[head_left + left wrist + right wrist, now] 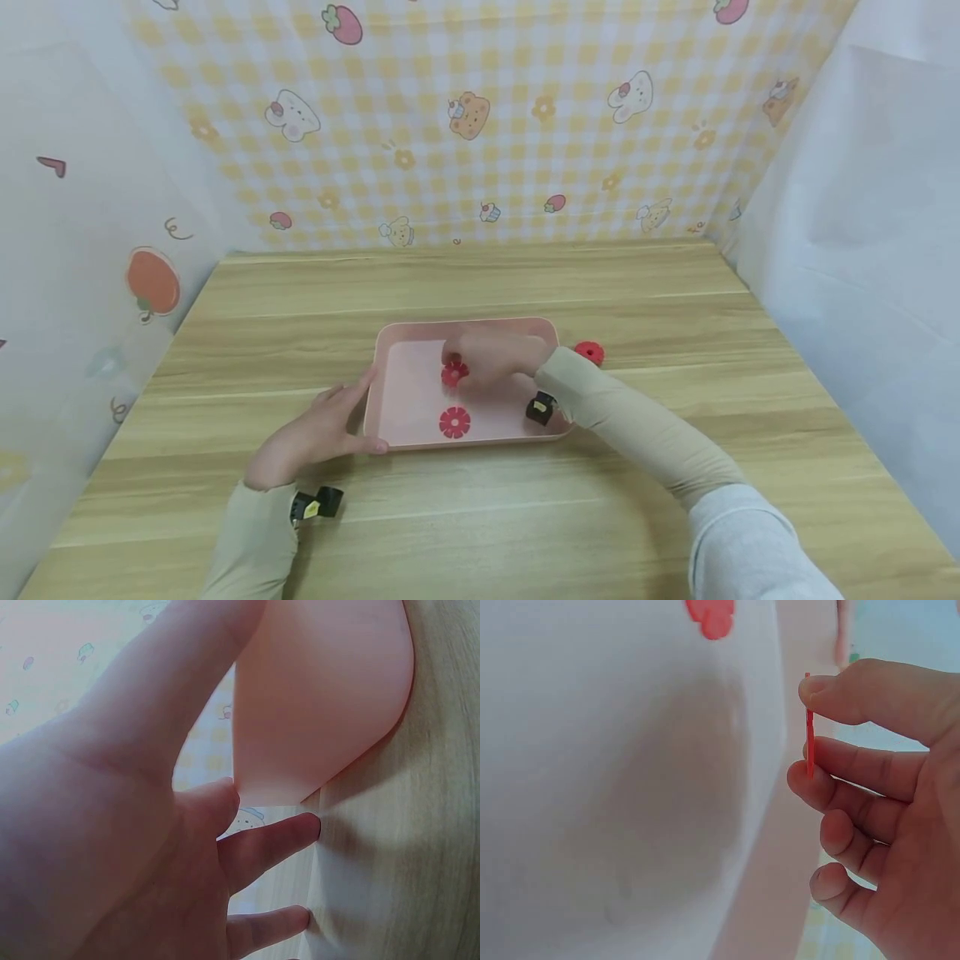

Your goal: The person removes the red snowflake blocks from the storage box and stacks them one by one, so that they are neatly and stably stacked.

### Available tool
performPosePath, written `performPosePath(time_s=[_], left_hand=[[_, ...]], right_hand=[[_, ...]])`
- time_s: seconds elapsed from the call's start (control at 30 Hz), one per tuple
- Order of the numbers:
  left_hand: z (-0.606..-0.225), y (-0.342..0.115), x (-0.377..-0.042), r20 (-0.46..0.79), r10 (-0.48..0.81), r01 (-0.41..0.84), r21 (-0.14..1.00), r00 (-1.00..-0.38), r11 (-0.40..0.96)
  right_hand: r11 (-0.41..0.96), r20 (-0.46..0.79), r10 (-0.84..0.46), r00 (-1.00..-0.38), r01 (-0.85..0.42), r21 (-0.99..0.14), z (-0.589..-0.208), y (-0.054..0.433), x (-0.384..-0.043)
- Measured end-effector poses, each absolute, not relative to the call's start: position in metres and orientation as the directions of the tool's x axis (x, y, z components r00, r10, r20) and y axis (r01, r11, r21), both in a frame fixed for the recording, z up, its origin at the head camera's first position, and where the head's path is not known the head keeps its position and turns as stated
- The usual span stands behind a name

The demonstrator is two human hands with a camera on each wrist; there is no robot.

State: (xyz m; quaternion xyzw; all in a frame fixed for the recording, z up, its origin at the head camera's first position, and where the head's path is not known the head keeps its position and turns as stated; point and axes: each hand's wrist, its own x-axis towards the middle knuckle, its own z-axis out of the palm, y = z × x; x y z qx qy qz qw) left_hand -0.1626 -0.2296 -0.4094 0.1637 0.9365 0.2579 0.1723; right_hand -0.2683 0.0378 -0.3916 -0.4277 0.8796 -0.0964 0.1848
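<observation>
A shallow pink tray [405, 375] lies on the wooden table. At its left end my left hand [318, 432] touches the rim, thumb on the front corner and fingers spread along the side; the left wrist view shows those fingers [270, 851] fairly straight. Over the tray, my right hand [491, 357] pinches a red notched plastic disc [454, 372] between thumb and fingertips. That disc [810, 742] appears edge-on in the right wrist view. A second red notched disc [454, 422] lies flat in the tray near the front wall.
Another red notched disc [590, 352] lies on the table just right of the tray, close to my right forearm. A yellow checked cloth [510, 167] hangs behind the table [480, 283], with pale sheets at both sides.
</observation>
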Motion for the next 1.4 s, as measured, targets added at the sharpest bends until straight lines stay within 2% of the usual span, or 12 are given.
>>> performPosePath(time_s=[0.37,0.7,0.97,1.17,1.4], left_hand=[[-0.41,-0.228,-0.163,-0.24,0.388,0.223,0.513,-0.89,0.829],[-0.409,-0.227,-0.162,-0.227,0.402,0.241,0.516,-0.887,0.822],[-0.407,-0.227,-0.161,-0.221,0.409,0.252,0.51,-0.886,0.823],[-0.409,-0.227,-0.161,-0.204,0.417,0.269,0.507,-0.886,0.819],[-0.409,-0.226,-0.161,-0.23,0.407,0.249,0.504,-0.884,0.827]], right_hand=[[0.636,-0.195,-0.77,-0.608,-0.706,-0.31,-0.378,0.055,-0.274],[0.656,-0.114,-0.744,-0.659,-0.687,-0.311,-0.366,0.095,-0.275],[0.71,-0.09,-0.684,-0.724,-0.633,-0.309,-0.363,0.127,-0.272],[0.741,-0.081,-0.632,-0.771,-0.571,-0.353,-0.363,0.148,-0.268],[0.754,-0.065,-0.602,-0.796,-0.54,-0.373,-0.371,0.177,-0.269]])
